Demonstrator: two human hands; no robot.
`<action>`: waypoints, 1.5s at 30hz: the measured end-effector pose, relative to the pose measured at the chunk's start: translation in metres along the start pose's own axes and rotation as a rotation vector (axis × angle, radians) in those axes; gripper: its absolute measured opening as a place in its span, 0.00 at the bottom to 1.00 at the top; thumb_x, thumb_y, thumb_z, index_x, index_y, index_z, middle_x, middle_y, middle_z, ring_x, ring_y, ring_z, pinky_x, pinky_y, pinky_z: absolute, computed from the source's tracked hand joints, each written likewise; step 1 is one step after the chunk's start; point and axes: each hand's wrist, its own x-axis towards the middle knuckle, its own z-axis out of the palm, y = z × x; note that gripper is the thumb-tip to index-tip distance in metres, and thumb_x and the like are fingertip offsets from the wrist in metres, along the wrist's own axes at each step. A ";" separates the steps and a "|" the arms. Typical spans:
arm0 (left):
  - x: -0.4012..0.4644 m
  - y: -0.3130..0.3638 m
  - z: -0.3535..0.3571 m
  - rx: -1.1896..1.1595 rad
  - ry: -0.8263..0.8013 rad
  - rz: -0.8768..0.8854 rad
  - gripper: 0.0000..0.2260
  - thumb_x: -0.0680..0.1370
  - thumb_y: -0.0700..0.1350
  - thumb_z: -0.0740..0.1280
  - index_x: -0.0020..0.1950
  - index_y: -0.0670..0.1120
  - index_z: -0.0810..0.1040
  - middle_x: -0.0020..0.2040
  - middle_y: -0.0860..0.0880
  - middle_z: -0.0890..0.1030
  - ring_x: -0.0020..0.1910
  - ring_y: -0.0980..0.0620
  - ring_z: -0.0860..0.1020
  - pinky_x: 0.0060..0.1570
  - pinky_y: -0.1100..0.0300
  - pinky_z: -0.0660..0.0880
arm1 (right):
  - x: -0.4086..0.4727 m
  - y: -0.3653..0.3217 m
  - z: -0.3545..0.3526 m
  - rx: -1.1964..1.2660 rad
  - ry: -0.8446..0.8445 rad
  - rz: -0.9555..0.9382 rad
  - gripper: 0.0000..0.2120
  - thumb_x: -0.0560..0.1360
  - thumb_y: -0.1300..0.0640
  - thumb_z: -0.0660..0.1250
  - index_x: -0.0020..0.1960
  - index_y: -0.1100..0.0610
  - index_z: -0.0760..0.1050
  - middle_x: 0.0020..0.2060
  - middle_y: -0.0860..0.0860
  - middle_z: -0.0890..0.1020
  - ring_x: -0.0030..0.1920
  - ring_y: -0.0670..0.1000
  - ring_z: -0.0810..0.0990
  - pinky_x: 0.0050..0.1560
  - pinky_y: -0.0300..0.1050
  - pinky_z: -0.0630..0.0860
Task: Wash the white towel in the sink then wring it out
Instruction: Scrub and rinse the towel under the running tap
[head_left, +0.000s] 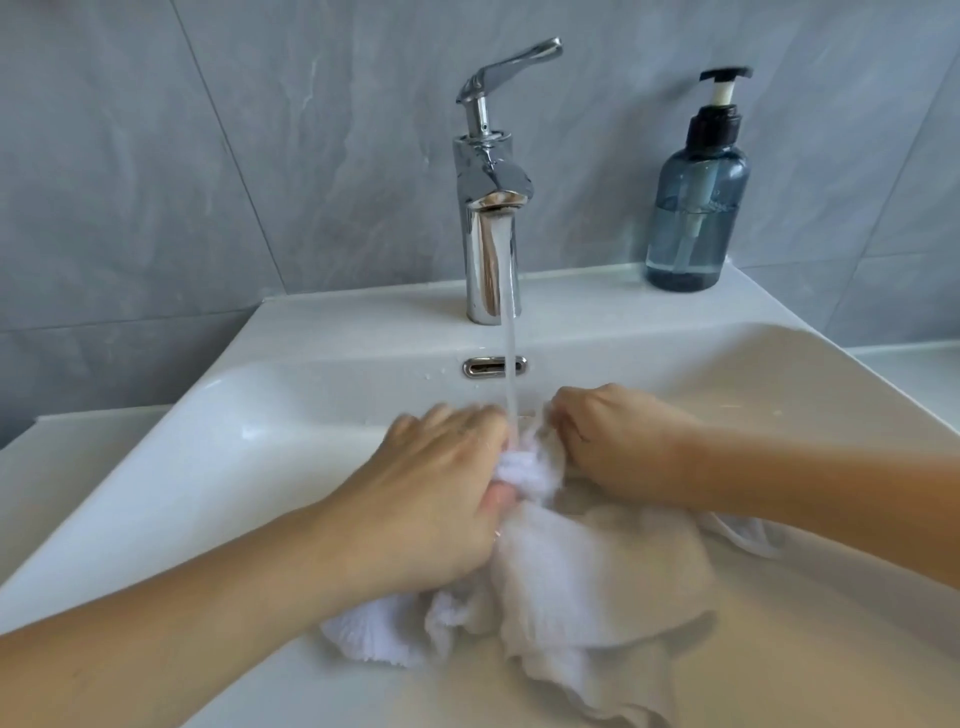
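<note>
Left hand (441, 488): fingers curled, gripping the white towel (587, 582).
Right hand (618, 441): same bunch pinched (under the stream).
Axis: towel trails toward the person, hands equally near.

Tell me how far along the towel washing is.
Done: the faucet is running and the white towel lies wet in the sink. In hand: the left hand and right hand grip a bunched part under the stream, scrubbing. Left: finishing the wash and wringing it out; the towel is not yet twisted.
</note>
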 end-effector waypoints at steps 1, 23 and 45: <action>0.000 -0.003 -0.002 0.020 0.077 -0.012 0.06 0.76 0.47 0.57 0.52 0.51 0.65 0.51 0.54 0.70 0.52 0.48 0.68 0.53 0.50 0.67 | 0.002 0.003 -0.001 0.014 0.023 0.049 0.11 0.80 0.56 0.55 0.39 0.50 0.63 0.50 0.55 0.81 0.48 0.58 0.78 0.45 0.45 0.69; -0.003 -0.004 -0.012 0.208 -0.186 -0.262 0.06 0.78 0.47 0.58 0.53 0.48 0.64 0.50 0.50 0.71 0.52 0.48 0.72 0.44 0.58 0.63 | -0.019 -0.011 -0.003 -0.232 0.042 -0.411 0.16 0.76 0.40 0.46 0.46 0.51 0.63 0.46 0.48 0.66 0.38 0.53 0.72 0.36 0.48 0.68; -0.004 0.015 -0.007 0.207 -0.213 -0.035 0.06 0.83 0.51 0.53 0.47 0.52 0.61 0.42 0.50 0.74 0.41 0.46 0.72 0.40 0.54 0.64 | -0.016 -0.015 -0.009 -0.238 0.017 -0.318 0.07 0.82 0.49 0.53 0.48 0.50 0.65 0.51 0.50 0.76 0.50 0.57 0.78 0.45 0.48 0.69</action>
